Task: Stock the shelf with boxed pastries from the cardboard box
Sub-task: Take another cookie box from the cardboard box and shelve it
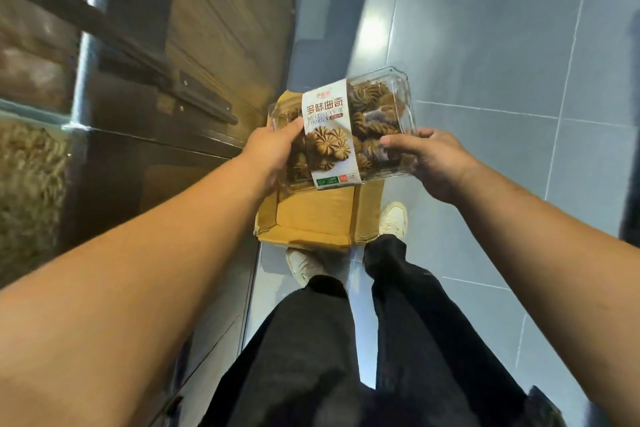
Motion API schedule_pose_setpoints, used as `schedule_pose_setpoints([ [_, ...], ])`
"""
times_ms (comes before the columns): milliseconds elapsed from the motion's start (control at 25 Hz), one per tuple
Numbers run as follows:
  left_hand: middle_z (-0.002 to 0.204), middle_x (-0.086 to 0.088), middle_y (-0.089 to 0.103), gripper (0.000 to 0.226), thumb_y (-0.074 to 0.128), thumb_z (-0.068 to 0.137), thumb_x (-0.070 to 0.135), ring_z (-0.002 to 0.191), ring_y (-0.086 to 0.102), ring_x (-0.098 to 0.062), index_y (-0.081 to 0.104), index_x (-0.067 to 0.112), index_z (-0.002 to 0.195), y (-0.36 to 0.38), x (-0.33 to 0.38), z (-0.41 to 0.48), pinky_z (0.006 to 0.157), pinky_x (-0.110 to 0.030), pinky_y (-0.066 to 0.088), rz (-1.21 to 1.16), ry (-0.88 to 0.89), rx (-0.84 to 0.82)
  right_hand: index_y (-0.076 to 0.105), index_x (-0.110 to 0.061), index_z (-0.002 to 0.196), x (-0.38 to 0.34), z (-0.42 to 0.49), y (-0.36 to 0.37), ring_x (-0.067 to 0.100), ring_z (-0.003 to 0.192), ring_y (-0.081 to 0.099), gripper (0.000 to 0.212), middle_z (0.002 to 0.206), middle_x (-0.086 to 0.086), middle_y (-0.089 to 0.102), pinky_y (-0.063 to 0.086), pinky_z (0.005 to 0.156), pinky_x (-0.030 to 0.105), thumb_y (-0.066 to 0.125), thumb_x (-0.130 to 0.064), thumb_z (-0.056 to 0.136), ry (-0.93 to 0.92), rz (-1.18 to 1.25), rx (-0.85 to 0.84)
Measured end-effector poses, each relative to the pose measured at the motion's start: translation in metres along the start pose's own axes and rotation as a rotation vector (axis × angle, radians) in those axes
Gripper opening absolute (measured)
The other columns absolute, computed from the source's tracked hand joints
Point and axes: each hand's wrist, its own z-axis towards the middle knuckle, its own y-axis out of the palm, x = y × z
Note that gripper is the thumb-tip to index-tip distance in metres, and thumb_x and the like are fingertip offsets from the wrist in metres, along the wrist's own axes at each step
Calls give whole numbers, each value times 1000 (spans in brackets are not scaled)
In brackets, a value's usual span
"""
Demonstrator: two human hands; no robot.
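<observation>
A clear plastic box of brown swirl cookies (374, 121), wrapped by a white label band, is held above the floor in front of me. My left hand (273, 152) grips its left end, thumb on top. Its right end is gripped by my right hand (429, 159), thumb on the lid. Directly below it the open cardboard box (311, 215) stands on the floor, its inside mostly hidden by the cookie box. The dark wooden shelf unit (145, 107) runs along the left.
Grey floor tiles (502, 62) spread to the right. My two feet in white shoes (308, 267) stand just behind the cardboard box. At the far left, blurred goods (27, 177) sit on the shelf behind a metal edge.
</observation>
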Motion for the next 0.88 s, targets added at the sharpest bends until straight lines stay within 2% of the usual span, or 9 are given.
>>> schedule_pose_setpoints([
  [160, 88, -1, 73, 15, 65, 92, 30, 84, 67, -15, 66, 15, 92, -26, 15, -85, 77, -34, 53, -96, 33, -49, 64, -8, 101, -25, -73, 2, 28, 98, 70, 25, 100, 12, 73, 55, 87, 36, 75, -9, 79, -92, 52, -23],
  [240, 83, 0, 74, 10, 65, 93, 25, 77, 70, -11, 66, 16, 90, -38, 15, -122, 73, -34, 56, -144, 69, -32, 64, -8, 110, -34, -103, 8, 26, 96, 70, 30, 99, 10, 73, 54, 82, 34, 72, -7, 81, -149, 66, -41],
  [360, 83, -3, 74, 14, 67, 92, 21, 57, 70, -5, 67, 9, 98, -57, 17, -174, 46, -23, 54, -208, 128, 51, 64, -18, 111, -55, -145, 21, 23, 93, 71, 26, 99, 6, 74, 54, 76, 31, 66, -8, 87, -241, 18, -114],
  [400, 86, -5, 73, 20, 69, 91, 22, 57, 70, -6, 66, 6, 103, -63, 19, -191, 43, -21, 52, -239, 143, 109, 64, -22, 107, -63, -156, 27, 22, 92, 71, 24, 98, 3, 74, 55, 75, 31, 65, -8, 88, -275, -10, -151],
  [520, 102, -9, 71, 40, 75, 85, 27, 78, 69, -16, 56, 7, 114, -82, 26, -231, 63, -32, 58, -326, 190, 273, 61, -28, 115, -89, -185, 43, 20, 97, 69, 30, 104, -1, 71, 56, 82, 36, 65, -12, 90, -386, -109, -230],
  [600, 100, -7, 66, 41, 77, 82, 30, 82, 66, -18, 50, 13, 108, -95, 31, -258, 79, -41, 58, -353, 232, 376, 57, -27, 122, -103, -203, 53, 17, 99, 66, 35, 106, -6, 68, 55, 85, 35, 66, -16, 90, -451, -178, -257],
  [680, 96, -4, 64, 40, 80, 79, 32, 87, 67, -22, 50, 17, 101, -108, 30, -284, 86, -45, 57, -361, 281, 465, 48, -22, 126, -117, -225, 63, 12, 96, 62, 42, 106, -10, 60, 54, 80, 28, 68, -17, 90, -531, -270, -276],
  [760, 94, -4, 64, 37, 80, 79, 33, 89, 68, -25, 51, 18, 96, -120, 30, -312, 85, -45, 58, -351, 342, 545, 40, -18, 127, -127, -243, 74, 13, 99, 59, 48, 112, -6, 53, 56, 81, 31, 69, -15, 88, -586, -337, -267],
  [880, 96, -6, 64, 41, 75, 82, 40, 77, 61, -18, 54, 12, 103, -145, 19, -353, 67, -32, 52, -267, 390, 681, 39, -22, 123, -130, -266, 100, 23, 109, 62, 49, 122, 1, 54, 57, 88, 46, 71, -17, 86, -627, -383, -302],
])
